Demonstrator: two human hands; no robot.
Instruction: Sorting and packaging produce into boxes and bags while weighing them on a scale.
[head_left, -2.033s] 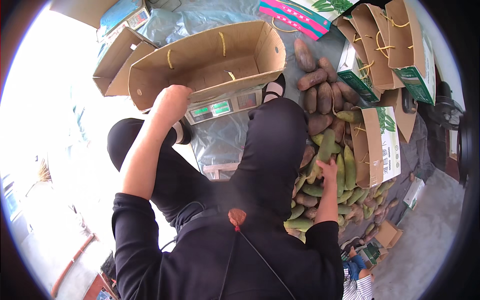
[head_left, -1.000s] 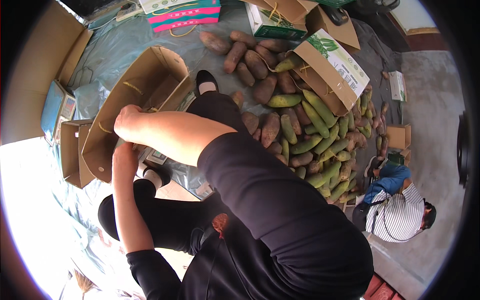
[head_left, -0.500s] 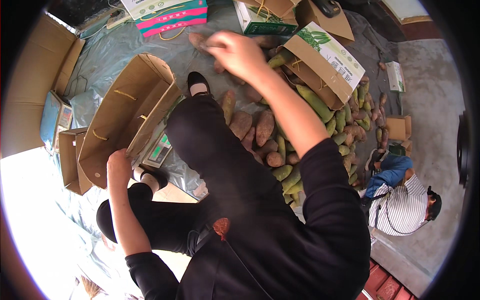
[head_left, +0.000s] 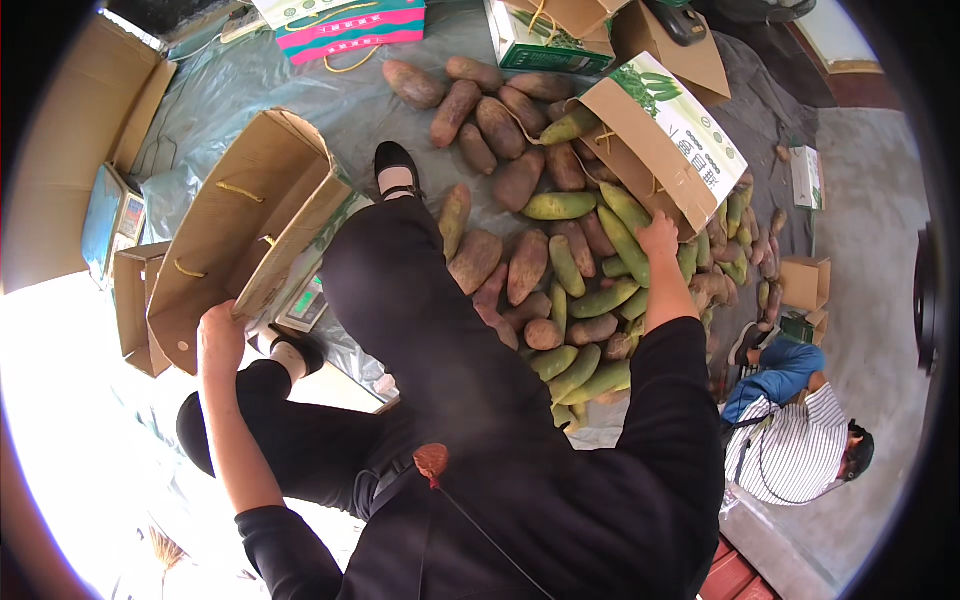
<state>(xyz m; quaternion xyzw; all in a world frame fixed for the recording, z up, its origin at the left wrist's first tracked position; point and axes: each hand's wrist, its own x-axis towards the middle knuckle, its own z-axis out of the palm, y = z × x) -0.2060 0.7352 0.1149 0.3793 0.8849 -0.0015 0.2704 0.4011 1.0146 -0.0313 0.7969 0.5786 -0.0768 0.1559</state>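
Note:
My left hand point(head_left: 220, 338) is closed on the near rim of a tall, open brown carton point(head_left: 228, 235) with yellow rope handles, which leans beside my leg. Bare cardboard shows inside that carton. Out to the right, my right hand point(head_left: 660, 238) has its fingers curled at the lower edge of a white and green carton point(head_left: 672, 125) lying tipped on its side, its mouth toward the pile. Right beside those fingers lies a long green radish point(head_left: 624, 246). Brownish-red radishes point(head_left: 528, 266) and green ones spread over the floor between my legs and this carton.
A digital scale point(head_left: 305, 303) sits beyond my shoe. Pink and teal boxes point(head_left: 350, 35) and another green carton point(head_left: 550, 50) stand at the back. Plastic sheeting point(head_left: 300, 80) covers the floor. A person in a striped shirt point(head_left: 795, 440) crouches at the right.
My right hand has come from the far radishes down and right to the tipped carton's edge. My left hand still grips the brown carton. The view has shifted slightly.

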